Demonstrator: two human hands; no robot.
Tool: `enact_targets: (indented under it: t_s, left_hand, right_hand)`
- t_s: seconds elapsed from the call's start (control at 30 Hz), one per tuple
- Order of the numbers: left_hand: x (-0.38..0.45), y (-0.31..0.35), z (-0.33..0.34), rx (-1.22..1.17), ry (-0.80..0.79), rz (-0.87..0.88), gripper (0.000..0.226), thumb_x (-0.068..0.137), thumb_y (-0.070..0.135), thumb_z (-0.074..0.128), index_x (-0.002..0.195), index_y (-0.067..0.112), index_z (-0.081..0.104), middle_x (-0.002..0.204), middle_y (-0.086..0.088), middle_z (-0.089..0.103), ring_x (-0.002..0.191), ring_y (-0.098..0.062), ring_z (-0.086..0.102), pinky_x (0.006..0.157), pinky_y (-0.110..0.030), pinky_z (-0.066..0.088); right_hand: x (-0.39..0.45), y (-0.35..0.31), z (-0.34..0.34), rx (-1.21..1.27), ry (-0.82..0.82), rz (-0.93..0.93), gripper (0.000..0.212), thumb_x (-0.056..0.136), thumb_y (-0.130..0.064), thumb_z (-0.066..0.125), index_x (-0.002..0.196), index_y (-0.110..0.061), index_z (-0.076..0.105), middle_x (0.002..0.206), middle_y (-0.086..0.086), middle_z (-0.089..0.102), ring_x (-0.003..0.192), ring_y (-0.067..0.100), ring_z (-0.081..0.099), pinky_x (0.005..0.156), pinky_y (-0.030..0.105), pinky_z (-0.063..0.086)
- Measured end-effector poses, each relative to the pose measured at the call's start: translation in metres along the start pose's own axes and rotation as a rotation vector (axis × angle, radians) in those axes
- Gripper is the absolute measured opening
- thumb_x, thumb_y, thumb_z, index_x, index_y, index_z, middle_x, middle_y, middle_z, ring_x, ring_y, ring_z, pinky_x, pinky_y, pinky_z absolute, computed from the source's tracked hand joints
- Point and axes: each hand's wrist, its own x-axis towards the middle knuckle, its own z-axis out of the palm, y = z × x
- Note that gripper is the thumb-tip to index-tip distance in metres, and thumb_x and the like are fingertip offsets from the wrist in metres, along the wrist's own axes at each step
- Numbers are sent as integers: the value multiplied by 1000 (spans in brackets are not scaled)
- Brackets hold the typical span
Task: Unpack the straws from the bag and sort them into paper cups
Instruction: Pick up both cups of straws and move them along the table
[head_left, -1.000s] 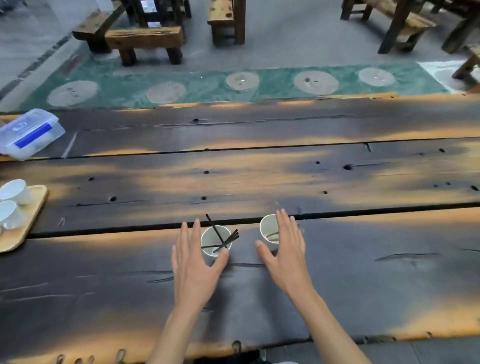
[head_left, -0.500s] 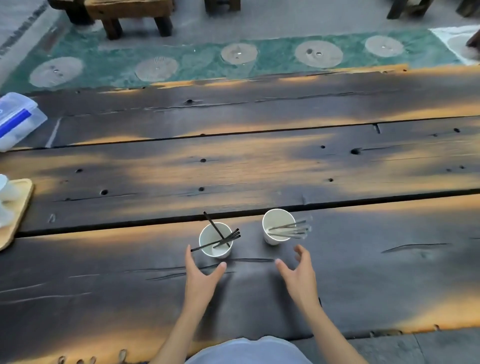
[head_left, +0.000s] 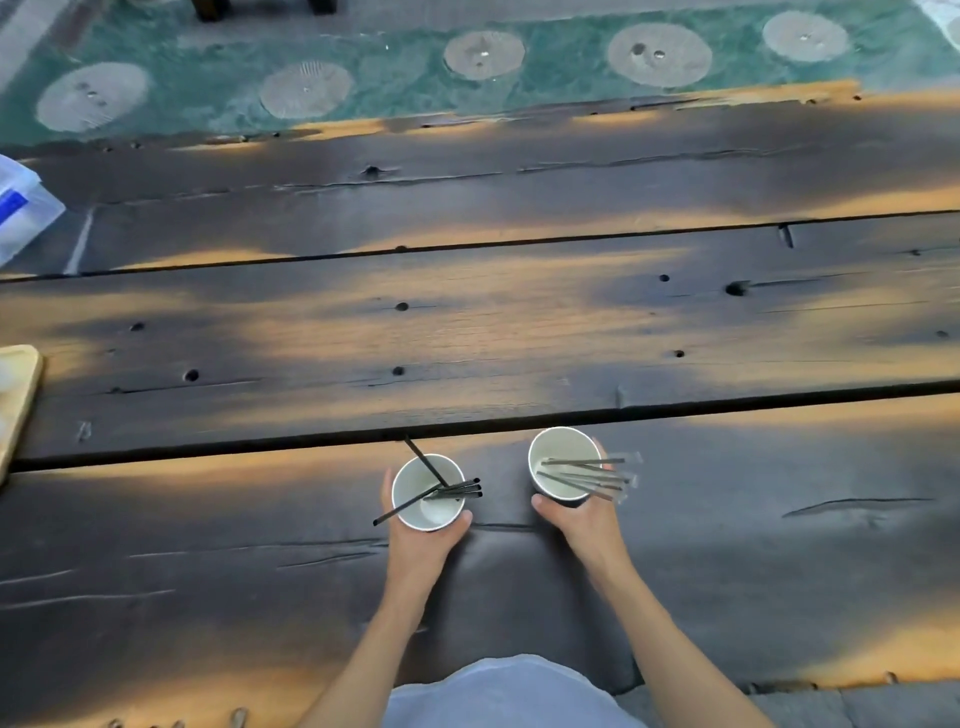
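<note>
Bare black straws (head_left: 441, 488) fan out of left white paper cup (head_left: 427, 492), one upright, rest tilted. Clear-wrapped straws (head_left: 589, 475) lean right from right white paper cup (head_left: 562, 462). Both cups near edge of dark scorched plank table (head_left: 467, 322). Left hand (head_left: 418, 540) cradles left cup; right hand (head_left: 584, 519) wraps right cup.
</note>
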Motion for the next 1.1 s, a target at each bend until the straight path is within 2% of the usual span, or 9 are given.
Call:
enact_targets:
  t_s: [0.1, 0.2, 0.4, 0.6, 0.77, 0.83, 0.9, 1.0, 1.1]
  left_hand:
    - [3, 2, 2, -14, 16, 2, 94, 67, 12, 87, 139, 38, 31, 132, 7, 56, 122, -8, 53, 107, -32, 40]
    - [7, 6, 6, -37, 23, -1, 85, 67, 13, 88, 133, 33, 38, 126, 9, 59, 116, -5, 56, 105, -33, 43]
    - [12, 13, 11, -83, 28, 20, 78, 68, 11, 88, 130, 29, 43, 122, 9, 62, 110, 1, 59, 100, -26, 45]
    - [35, 28, 12, -103, 15, 49, 70, 67, 14, 87, 128, 22, 53, 118, 3, 69, 109, -12, 65, 99, -37, 51]
    - [65, 62, 20, -157, 82, 82, 61, 71, 2, 84, 118, 26, 53, 109, 11, 67, 93, 11, 64, 80, -9, 49]
    - [84, 76, 22, -158, 83, 108, 59, 70, 2, 84, 118, 23, 57, 107, 9, 69, 94, 7, 65, 78, -10, 48]
    - [103, 88, 23, -155, 86, 131, 65, 71, 3, 85, 125, 20, 52, 111, 11, 66, 93, 12, 63, 79, -8, 47]
    - [131, 109, 26, -183, 88, 159, 64, 73, 3, 83, 117, 33, 47, 111, 14, 61, 89, 18, 60, 75, -5, 46]
    - [160, 127, 29, -203, 83, 192, 63, 73, 3, 83, 124, 24, 53, 115, 4, 66, 96, 6, 63, 73, -8, 50]
  right_hand:
    - [4, -2, 2, 31, -11, 8, 86, 70, -16, 84, 141, -31, 39, 123, -13, 63, 115, 4, 59, 97, 18, 43]
    - [9, -2, 4, 67, -5, 21, 74, 67, -24, 85, 132, -28, 48, 120, -9, 66, 112, 6, 61, 98, 26, 47]
    - [15, -11, 6, 117, 34, -25, 75, 68, -18, 85, 129, -32, 45, 120, -6, 65, 111, 8, 61, 96, 26, 47]
    - [32, -32, 9, 146, 47, -80, 67, 71, -9, 83, 127, -26, 50, 116, -3, 67, 107, 8, 64, 95, 26, 49]
    - [62, -60, 12, 186, 33, -100, 54, 72, -7, 83, 120, -17, 60, 110, -1, 72, 102, 9, 67, 91, 24, 52]
    - [78, -74, 13, 183, 34, -124, 49, 72, -4, 83, 113, -21, 62, 105, -3, 72, 98, 8, 67, 87, 21, 52]
    - [97, -87, 15, 181, 23, -137, 39, 72, -5, 82, 103, -23, 67, 99, -4, 74, 94, 10, 68, 86, 27, 53]
    - [126, -105, 19, 174, 10, -156, 39, 72, -11, 83, 107, -22, 68, 103, -2, 74, 99, 14, 69, 91, 33, 54]
    - [156, -121, 25, 181, 15, -171, 39, 71, -9, 84, 102, -27, 69, 100, -6, 75, 98, 11, 69, 90, 32, 54]
